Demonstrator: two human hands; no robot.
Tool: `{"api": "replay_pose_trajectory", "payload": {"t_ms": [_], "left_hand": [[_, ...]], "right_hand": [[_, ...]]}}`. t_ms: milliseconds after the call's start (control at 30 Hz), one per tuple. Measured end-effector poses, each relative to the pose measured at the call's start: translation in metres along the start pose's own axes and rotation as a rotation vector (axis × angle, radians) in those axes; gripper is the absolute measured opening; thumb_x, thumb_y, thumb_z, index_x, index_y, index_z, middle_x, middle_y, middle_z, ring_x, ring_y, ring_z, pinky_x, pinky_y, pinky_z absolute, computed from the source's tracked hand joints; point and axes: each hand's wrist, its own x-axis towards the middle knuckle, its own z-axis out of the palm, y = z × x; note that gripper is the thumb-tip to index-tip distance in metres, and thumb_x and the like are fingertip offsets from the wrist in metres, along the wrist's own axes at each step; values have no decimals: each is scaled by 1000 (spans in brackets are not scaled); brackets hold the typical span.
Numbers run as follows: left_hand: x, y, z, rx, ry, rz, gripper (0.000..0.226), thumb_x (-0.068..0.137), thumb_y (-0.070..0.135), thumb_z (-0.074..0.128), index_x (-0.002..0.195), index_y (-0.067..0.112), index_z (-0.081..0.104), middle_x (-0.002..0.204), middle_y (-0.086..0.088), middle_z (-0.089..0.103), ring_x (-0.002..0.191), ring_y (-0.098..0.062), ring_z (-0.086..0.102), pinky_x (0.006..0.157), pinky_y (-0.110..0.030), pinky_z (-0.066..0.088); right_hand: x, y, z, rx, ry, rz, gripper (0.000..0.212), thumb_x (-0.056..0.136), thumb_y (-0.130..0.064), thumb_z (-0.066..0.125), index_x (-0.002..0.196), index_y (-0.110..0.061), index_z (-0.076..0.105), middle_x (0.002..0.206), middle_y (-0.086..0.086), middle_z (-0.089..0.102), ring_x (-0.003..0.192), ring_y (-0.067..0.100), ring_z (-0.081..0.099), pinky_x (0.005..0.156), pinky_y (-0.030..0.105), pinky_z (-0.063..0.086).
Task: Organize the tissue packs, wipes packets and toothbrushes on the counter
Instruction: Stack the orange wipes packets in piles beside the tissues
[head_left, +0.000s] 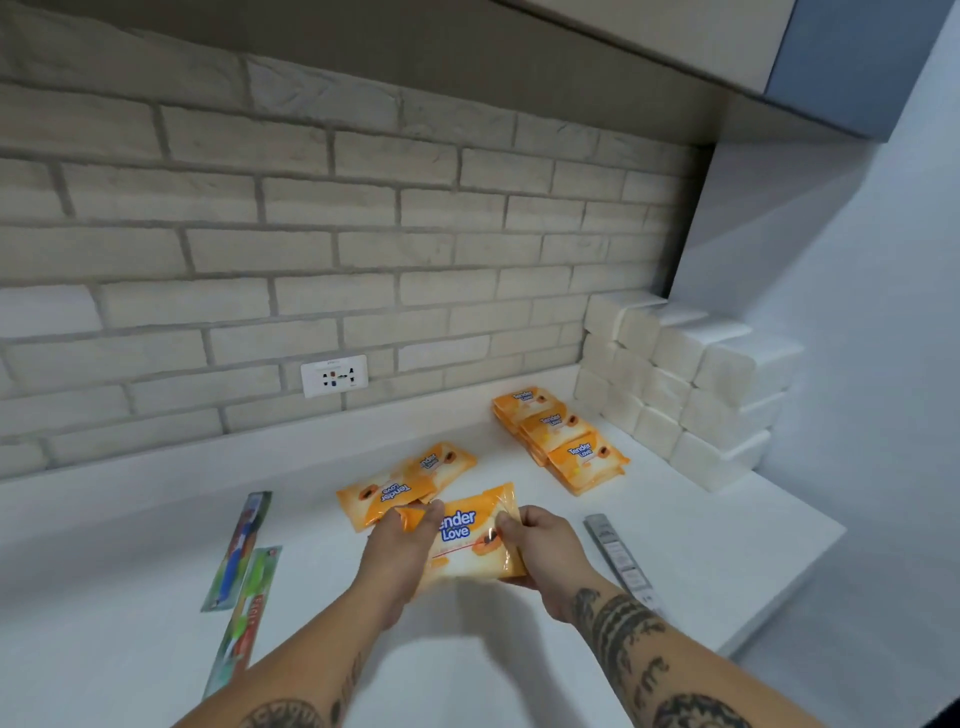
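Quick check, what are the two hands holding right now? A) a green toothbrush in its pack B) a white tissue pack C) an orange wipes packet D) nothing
C: the left hand and right hand grip opposite sides of one orange plastic wipes packet above the white counter; the white tissue packs sit stacked in the corner, and the green packaged toothbrush lies untouched at left.

Both forearms bare to the frame edge, no sleeves, watch, rings or bracelets visible. Bare left hand (397, 551) unmarked on its back; the left forearm carries a thin dark line tattoo along its inner side and a rounded dark patterned tattoo near the elbow. Bare right hand (543, 553) also unmarked; the right forearm bears dense black tattoo work from the wrist up: bands, blocky shapes and scalloped patterning.
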Motion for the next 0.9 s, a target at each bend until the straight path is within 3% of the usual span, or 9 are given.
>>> {"api": "replay_pose_trajectory", "payload": {"t_ms": [100, 233, 333, 500, 600, 667, 767, 833, 900], "left_hand": [[-11, 14, 22, 93, 65, 101, 41, 98, 52, 60, 102, 12, 58, 96, 0, 67, 81, -10, 61, 63, -28, 44], [-14, 22, 50, 107, 62, 169, 45, 97, 51, 61, 94, 7, 55, 86, -7, 66, 70, -12, 61, 54, -25, 38], [-14, 31, 73, 121, 83, 200, 46, 101, 52, 52, 94, 8, 57, 83, -4, 65, 72, -12, 62, 56, -27, 40], [4, 41, 109, 105, 114, 241, 56, 104, 58, 36, 85, 10, 59, 78, -6, 66, 75, -24, 66, 70, -40, 52], [15, 52, 131, 86, 140, 238, 42, 109, 47, 32, 92, 16, 54, 76, 7, 59, 71, -6, 58, 61, -25, 44], [26, 60, 147, 52, 135, 238, 28, 111, 39, 32, 97, 22, 49, 76, 17, 48, 69, 6, 46, 59, -13, 34], [51, 62, 169, 19, 92, 211, 39, 110, 43, 35, 84, 22, 57, 76, 6, 62, 70, -5, 60, 61, -20, 43], [69, 61, 187, -14, 27, 143, 42, 106, 50, 42, 89, 20, 65, 85, -5, 75, 76, -21, 73, 66, -31, 55], [86, 60, 204, 12, -65, 91, 38, 104, 52, 48, 98, 20, 68, 93, -3, 78, 83, -23, 75, 68, -34, 57]], "right_hand": [[-5, -5, -8, 5, 42, -32, 33, 107, -38, 53, 102, -9, 67, 100, 12, 78, 88, 28, 77, 71, 40, 66], [-6, -9, -22, 63, 110, -53, 43, 108, -49, 45, 106, -12, 67, 98, 11, 78, 86, 26, 78, 66, 38, 65], [2, -10, -40, 91, 179, -62, 39, 108, -43, 48, 105, -9, 67, 95, 13, 77, 82, 25, 77, 71, 42, 66], [26, -12, -69, 91, 256, -153, 41, 108, -40, 49, 89, -6, 62, 79, 11, 69, 67, 21, 69, 61, 37, 59], [50, -11, -82, 2, 316, -184, 52, 108, -46, 46, 92, 2, 58, 86, 23, 68, 69, 25, 65, 55, 34, 54], [66, -14, -93, -63, 354, -193, 52, 108, -48, 43, 92, -2, 61, 86, 19, 71, 68, 22, 66, 49, 30, 51], [93, -20, -114, -191, 412, -246, 53, 108, -49, 40, 88, -7, 65, 83, 11, 72, 74, 24, 69, 65, 40, 58], [115, -22, -134, -212, 429, -245, 53, 108, -49, 40, 85, -9, 66, 80, 7, 71, 77, 25, 69, 78, 46, 57], [138, -22, -157, -216, 443, -216, 53, 107, -52, 41, 81, -12, 64, 77, 6, 71, 77, 27, 69, 77, 49, 58]]}}
